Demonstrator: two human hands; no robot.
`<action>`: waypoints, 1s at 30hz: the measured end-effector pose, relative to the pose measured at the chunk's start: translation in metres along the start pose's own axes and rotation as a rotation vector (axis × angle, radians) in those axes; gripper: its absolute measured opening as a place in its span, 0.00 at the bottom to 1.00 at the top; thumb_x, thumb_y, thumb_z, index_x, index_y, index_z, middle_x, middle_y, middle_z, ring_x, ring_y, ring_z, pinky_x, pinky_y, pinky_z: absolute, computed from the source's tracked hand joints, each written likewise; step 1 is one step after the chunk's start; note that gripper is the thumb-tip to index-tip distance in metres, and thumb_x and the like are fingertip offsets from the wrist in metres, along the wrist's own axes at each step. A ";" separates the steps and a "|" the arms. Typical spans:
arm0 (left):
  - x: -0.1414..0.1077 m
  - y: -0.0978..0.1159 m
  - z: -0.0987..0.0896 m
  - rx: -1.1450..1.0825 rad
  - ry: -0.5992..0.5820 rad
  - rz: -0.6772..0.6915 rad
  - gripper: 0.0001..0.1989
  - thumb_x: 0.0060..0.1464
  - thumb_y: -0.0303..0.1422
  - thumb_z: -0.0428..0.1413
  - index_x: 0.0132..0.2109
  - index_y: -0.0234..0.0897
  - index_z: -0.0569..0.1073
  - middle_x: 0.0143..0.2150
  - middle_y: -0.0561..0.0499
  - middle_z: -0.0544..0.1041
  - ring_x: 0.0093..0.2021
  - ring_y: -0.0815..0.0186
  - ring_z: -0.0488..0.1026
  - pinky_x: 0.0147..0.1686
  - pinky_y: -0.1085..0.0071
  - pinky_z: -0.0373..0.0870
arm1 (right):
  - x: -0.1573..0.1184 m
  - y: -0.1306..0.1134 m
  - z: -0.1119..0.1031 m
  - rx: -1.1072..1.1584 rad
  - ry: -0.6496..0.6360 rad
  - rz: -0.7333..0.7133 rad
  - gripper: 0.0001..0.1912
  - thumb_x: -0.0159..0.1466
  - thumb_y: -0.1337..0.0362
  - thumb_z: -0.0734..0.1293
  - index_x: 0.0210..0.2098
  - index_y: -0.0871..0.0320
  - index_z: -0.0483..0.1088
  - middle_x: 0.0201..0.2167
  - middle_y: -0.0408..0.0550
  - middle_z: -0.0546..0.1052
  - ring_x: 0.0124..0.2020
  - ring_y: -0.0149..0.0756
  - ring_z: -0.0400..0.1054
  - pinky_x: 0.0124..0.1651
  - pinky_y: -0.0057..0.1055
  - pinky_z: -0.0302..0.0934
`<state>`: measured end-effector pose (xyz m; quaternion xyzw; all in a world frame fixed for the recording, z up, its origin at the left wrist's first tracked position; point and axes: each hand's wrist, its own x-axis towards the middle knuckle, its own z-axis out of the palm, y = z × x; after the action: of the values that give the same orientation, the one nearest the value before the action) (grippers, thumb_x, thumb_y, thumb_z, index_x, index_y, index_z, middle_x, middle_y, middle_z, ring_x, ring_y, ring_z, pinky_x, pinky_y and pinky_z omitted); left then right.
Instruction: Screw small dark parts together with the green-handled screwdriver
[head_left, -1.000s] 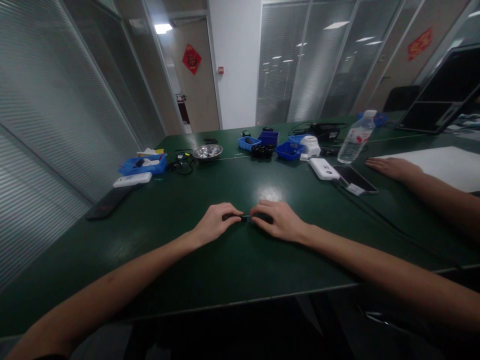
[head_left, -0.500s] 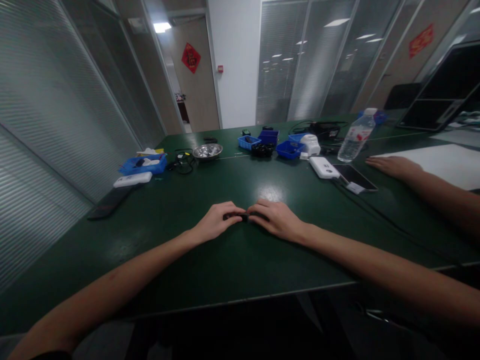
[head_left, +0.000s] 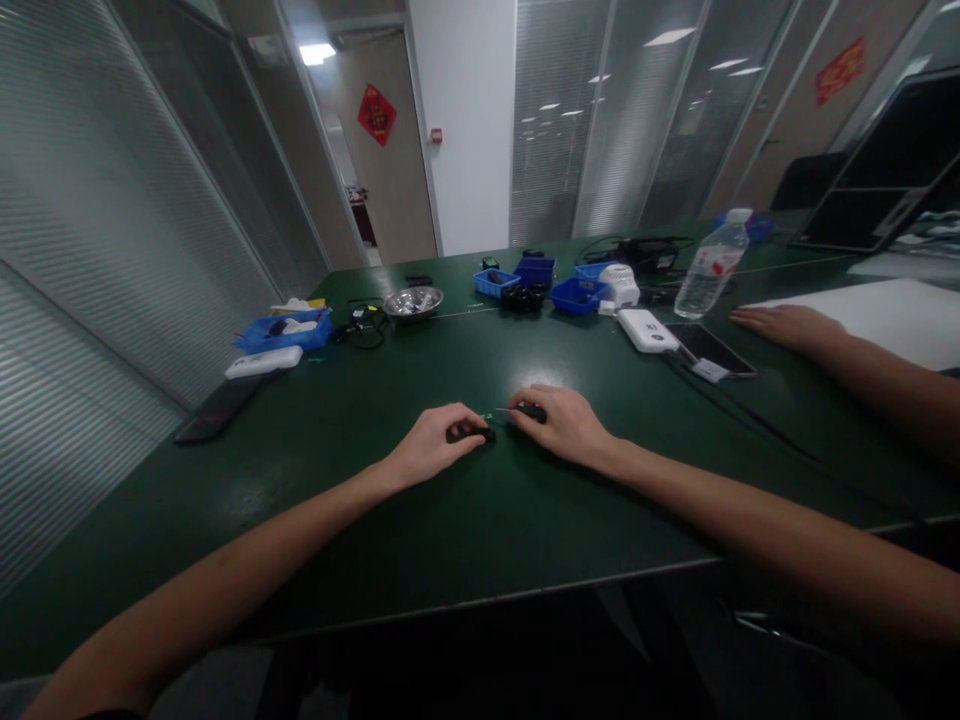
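My left hand [head_left: 429, 445] is closed around a small black part [head_left: 488, 435] low over the green table; its exact kind is hidden by the fingers. A tiny green piece [head_left: 487, 416] shows at the left fingertips, too small to identify. My right hand [head_left: 566, 424] grips a small screwdriver [head_left: 533, 412] by its black handle. Its thin metal shaft points left toward the green piece; whether the tip touches it, I cannot tell.
Across the table [head_left: 390, 390] stand a metal bowl [head_left: 413, 303], blue trays [head_left: 577, 296] and a water bottle [head_left: 712, 268]. A white power bank [head_left: 646, 331] with a cable lies at right, near another person's hand [head_left: 791, 328]. At left are a blue tray [head_left: 283, 331] and a dark phone [head_left: 217, 410].
My right hand has moved slightly up and right, apart from the left. The screwdriver's shaft and the green piece now show between them. The left hand stays almost still around the black part.
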<state>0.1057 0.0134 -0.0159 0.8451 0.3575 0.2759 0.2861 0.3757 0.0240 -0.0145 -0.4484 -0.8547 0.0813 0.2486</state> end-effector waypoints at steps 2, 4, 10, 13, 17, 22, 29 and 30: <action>0.001 0.003 -0.001 0.057 0.024 0.026 0.09 0.65 0.36 0.59 0.48 0.39 0.79 0.50 0.46 0.78 0.48 0.60 0.74 0.44 0.66 0.72 | 0.001 0.003 0.000 0.005 0.015 0.017 0.09 0.70 0.58 0.66 0.46 0.53 0.77 0.39 0.47 0.79 0.36 0.38 0.72 0.39 0.32 0.58; 0.004 0.005 0.000 0.101 0.050 0.037 0.08 0.65 0.35 0.59 0.47 0.39 0.79 0.53 0.45 0.76 0.53 0.58 0.73 0.46 0.64 0.73 | 0.002 0.003 0.000 0.013 0.019 0.023 0.09 0.70 0.58 0.66 0.46 0.53 0.77 0.39 0.46 0.80 0.37 0.38 0.72 0.39 0.32 0.59; 0.015 0.002 0.006 0.256 -0.012 0.062 0.10 0.67 0.34 0.56 0.52 0.39 0.76 0.49 0.45 0.78 0.49 0.58 0.74 0.51 0.60 0.73 | 0.001 0.001 0.000 0.023 0.013 0.032 0.09 0.70 0.59 0.66 0.45 0.53 0.77 0.39 0.47 0.80 0.37 0.38 0.73 0.39 0.33 0.59; 0.012 -0.005 -0.001 0.312 -0.028 0.056 0.12 0.68 0.35 0.54 0.54 0.38 0.76 0.49 0.45 0.78 0.48 0.59 0.75 0.50 0.60 0.73 | 0.001 0.002 -0.001 0.030 0.001 0.024 0.10 0.70 0.59 0.66 0.46 0.53 0.77 0.39 0.47 0.80 0.38 0.39 0.73 0.40 0.33 0.60; -0.008 -0.032 -0.038 0.336 0.011 -0.038 0.16 0.67 0.37 0.54 0.58 0.40 0.75 0.54 0.45 0.78 0.52 0.58 0.76 0.52 0.60 0.73 | 0.001 0.002 -0.003 0.044 -0.006 0.019 0.10 0.71 0.58 0.66 0.46 0.54 0.77 0.40 0.48 0.80 0.38 0.39 0.73 0.40 0.33 0.61; -0.061 -0.098 -0.132 0.500 0.186 -0.367 0.20 0.62 0.41 0.58 0.57 0.37 0.78 0.53 0.46 0.81 0.49 0.57 0.77 0.49 0.65 0.73 | 0.000 0.001 -0.004 0.054 -0.015 0.024 0.10 0.71 0.58 0.66 0.47 0.54 0.77 0.41 0.48 0.80 0.38 0.38 0.73 0.41 0.34 0.62; -0.130 -0.143 -0.236 0.715 0.381 -0.951 0.12 0.58 0.33 0.63 0.49 0.40 0.82 0.38 0.59 0.83 0.37 0.66 0.75 0.34 0.79 0.63 | 0.000 0.000 -0.006 0.050 -0.021 0.023 0.11 0.71 0.57 0.65 0.47 0.54 0.77 0.40 0.48 0.80 0.38 0.39 0.73 0.41 0.34 0.63; -0.132 -0.141 -0.240 0.714 0.402 -0.979 0.11 0.58 0.32 0.64 0.48 0.40 0.82 0.35 0.60 0.82 0.35 0.67 0.74 0.33 0.80 0.62 | 0.000 -0.001 -0.006 0.054 -0.023 0.020 0.12 0.71 0.57 0.65 0.47 0.54 0.77 0.40 0.48 0.80 0.37 0.39 0.73 0.40 0.34 0.63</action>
<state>-0.1966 0.0634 0.0173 0.5590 0.8188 0.1304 0.0070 0.3782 0.0230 -0.0092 -0.4492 -0.8504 0.1122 0.2500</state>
